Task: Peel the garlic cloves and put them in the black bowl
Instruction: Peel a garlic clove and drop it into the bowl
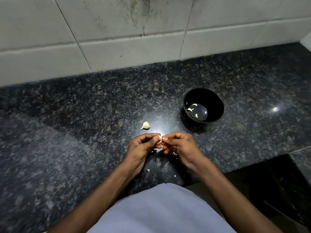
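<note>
Papery skin: our left hand and right hand pinch one garlic clove; we should pull gently.

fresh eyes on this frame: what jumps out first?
First the two hands, left hand and right hand, meeting at centre over the dark granite counter and pinching a garlic clove between their fingertips. Next, the black bowl to the right and farther back, with a few peeled cloves inside. A partial garlic bulb lies just beyond the hands.
</note>
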